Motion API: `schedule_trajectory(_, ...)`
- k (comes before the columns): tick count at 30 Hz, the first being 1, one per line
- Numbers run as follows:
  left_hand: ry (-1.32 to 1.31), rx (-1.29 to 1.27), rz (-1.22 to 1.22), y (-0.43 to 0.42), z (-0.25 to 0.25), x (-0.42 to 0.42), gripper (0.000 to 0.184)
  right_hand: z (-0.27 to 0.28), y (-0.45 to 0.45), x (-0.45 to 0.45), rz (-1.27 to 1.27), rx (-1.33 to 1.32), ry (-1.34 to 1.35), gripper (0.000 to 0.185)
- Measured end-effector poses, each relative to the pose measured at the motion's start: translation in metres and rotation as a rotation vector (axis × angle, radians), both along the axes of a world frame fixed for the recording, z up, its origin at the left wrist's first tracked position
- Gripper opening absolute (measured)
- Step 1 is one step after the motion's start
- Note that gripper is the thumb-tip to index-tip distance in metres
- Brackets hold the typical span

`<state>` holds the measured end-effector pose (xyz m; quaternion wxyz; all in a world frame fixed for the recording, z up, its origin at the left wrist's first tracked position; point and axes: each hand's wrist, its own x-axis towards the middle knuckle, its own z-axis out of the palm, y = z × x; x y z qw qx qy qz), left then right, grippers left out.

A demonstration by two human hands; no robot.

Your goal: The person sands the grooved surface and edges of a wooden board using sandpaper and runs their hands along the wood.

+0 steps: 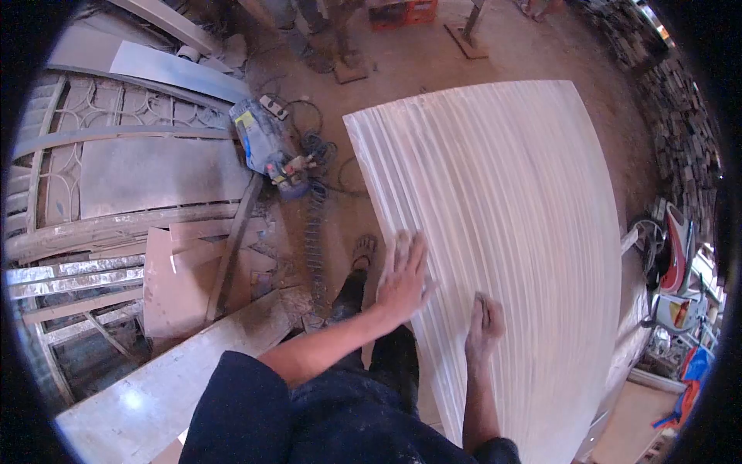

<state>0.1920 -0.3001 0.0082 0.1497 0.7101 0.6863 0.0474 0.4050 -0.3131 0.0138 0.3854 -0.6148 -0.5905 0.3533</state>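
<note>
A large pale board (pixel 525 201) with long streaky grain lies in front of me and to the right. My left hand (pixel 403 280) is at its left edge, fingers spread and slightly blurred, with nothing held in it. Over the board's lower middle is my right hand (pixel 485 323), its fingers closed in a pinch round a small dark piece at the fingertips. That piece is too small to name. Whether either hand presses on the surface cannot be made out.
An air compressor (pixel 267 147) with a coiled hose (pixel 315 247) stands on the floor at the left. Metal grilles and panels (pixel 158 176) lie farther left. A motorcycle (pixel 679 251) and a wood stack (pixel 688 131) are at the right. Another person's legs (pixel 297 23) show at the top.
</note>
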Motion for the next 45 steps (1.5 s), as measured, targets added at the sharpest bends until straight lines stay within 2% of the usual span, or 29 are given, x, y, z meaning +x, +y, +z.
schedule_trajectory(2, -0.091, -0.076, -0.05, -0.036, 0.013, 0.025, 0.081, 0.025, 0.025, -0.027, 0.082, 0.063, -0.167, 0.016)
schedule_trajectory(3, -0.18, -0.149, -0.094, -0.047, 0.016, 0.033, 0.083, 0.032, 0.034, -0.04, 0.097, 0.088, -0.166, 0.017)
schedule_trajectory(6, -0.225, -0.113, -0.066, -0.064, 0.008, 0.026, 0.078, 0.029, 0.064, -0.077, 0.182, 0.184, -0.201, 0.022)
schedule_trajectory(7, -0.192, -0.104, 0.002, -0.053, 0.015, 0.009, 0.074, 0.018, 0.076, -0.091, 0.202, 0.176, -0.195, 0.021)
schedule_trajectory(9, -0.108, 0.138, 0.268, -0.025, -0.015, -0.026, 0.069, -0.015, 0.1, -0.121, 0.252, 0.17, -0.237, 0.021)
schedule_trajectory(11, -0.211, 0.246, 0.564, 0.023, -0.053, -0.07, 0.065, -0.034, 0.116, -0.142, 0.287, 0.168, -0.285, 0.02)
schedule_trajectory(13, -0.462, 0.234, 0.78, 0.069, -0.072, -0.11, 0.066, -0.044, 0.122, -0.151, 0.319, 0.209, -0.279, 0.02)
schedule_trajectory(15, -0.638, 0.329, 0.902, 0.11, -0.108, -0.136, 0.064, -0.037, 0.106, -0.139, 0.316, 0.159, -0.347, 0.021)
schedule_trajectory(16, -0.647, 0.321, 0.913, 0.127, -0.111, -0.14, 0.064, -0.032, 0.092, -0.13, 0.314, 0.117, -0.409, 0.021)
schedule_trajectory(18, -0.849, 0.351, 1.107, 0.157, -0.103, -0.136, 0.058, -0.029, 0.049, -0.091, 0.351, 0.138, -0.458, 0.021)
schedule_trajectory(19, -0.862, 0.351, 1.12, 0.162, -0.099, -0.13, 0.058, -0.028, 0.024, -0.066, 0.349, 0.155, -0.453, 0.02)
schedule_trajectory(21, -0.653, 0.363, 1.178, 0.17, -0.09, -0.122, 0.054, -0.029, -0.005, -0.041, 0.36, 0.176, -0.456, 0.019)
schedule_trajectory(23, -0.599, 0.382, 1.194, 0.174, -0.09, -0.124, 0.053, -0.028, -0.015, -0.034, 0.317, 0.206, -0.428, 0.02)
schedule_trajectory(26, -0.544, 0.409, 1.197, 0.175, -0.087, -0.12, 0.052, -0.042, 0.062, -0.114, 0.272, 0.284, -0.396, 0.014)
schedule_trajectory(29, -0.552, 0.404, 1.2, 0.171, -0.075, -0.119, 0.051, -0.041, 0.159, -0.205, 0.343, 0.304, -0.257, 0.016)
schedule_trajectory(32, -0.571, 0.371, 1.208, 0.171, -0.076, -0.117, 0.05, -0.042, 0.164, -0.208, 0.34, 0.253, -0.324, 0.016)
schedule_trajectory(37, -0.621, 0.411, 1.199, 0.17, -0.072, -0.117, 0.049, -0.026, 0.017, -0.067, 0.307, 0.112, -0.431, 0.013)
schedule_trajectory(38, -0.621, 0.342, 1.216, 0.17, -0.065, -0.117, 0.049, -0.021, 0.004, -0.055, 0.299, 0.096, -0.461, 0.012)
schedule_trajectory(41, -0.61, 0.26, 1.221, 0.17, -0.068, -0.119, 0.052, -0.036, 0.049, -0.096, 0.322, 0.072, -0.43, 0.019)
schedule_trajectory(42, -0.601, 0.245, 1.212, 0.17, -0.071, -0.121, 0.055, -0.038, 0.088, -0.134, 0.321, 0.148, -0.475, 0.013)
schedule_trajectory(44, -0.607, 0.208, 1.235, 0.17, -0.049, -0.118, 0.055, -0.048, 0.162, -0.205, 0.315, 0.322, -0.326, 0.015)
schedule_trajectory(45, -0.628, 0.163, 1.26, 0.169, -0.042, -0.116, 0.056, -0.048, 0.193, -0.234, 0.344, 0.292, -0.337, 0.018)
